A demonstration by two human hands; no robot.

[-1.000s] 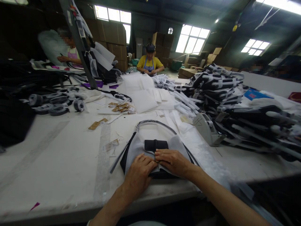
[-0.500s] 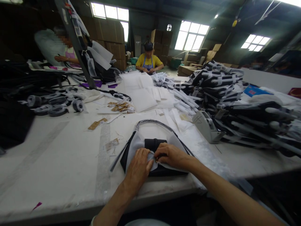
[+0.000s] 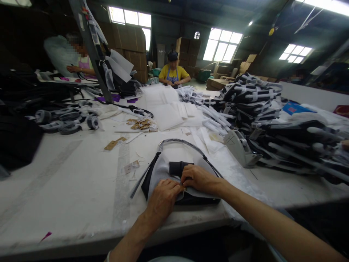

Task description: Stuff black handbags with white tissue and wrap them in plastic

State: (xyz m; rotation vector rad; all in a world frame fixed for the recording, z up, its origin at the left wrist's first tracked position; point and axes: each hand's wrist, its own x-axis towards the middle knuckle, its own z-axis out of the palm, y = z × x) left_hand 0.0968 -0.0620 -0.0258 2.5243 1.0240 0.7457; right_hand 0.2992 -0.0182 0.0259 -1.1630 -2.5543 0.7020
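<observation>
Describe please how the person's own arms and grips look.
The left grip and right grip are bare, without gloves. The right forearm shows no sleeve. Across the left forearm, at the picture's bottom edge, a pale strip shows; I cannot tell if band or cuff.

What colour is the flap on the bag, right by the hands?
The flap is black; it shows in the head view, partly behind the right hand.
</observation>
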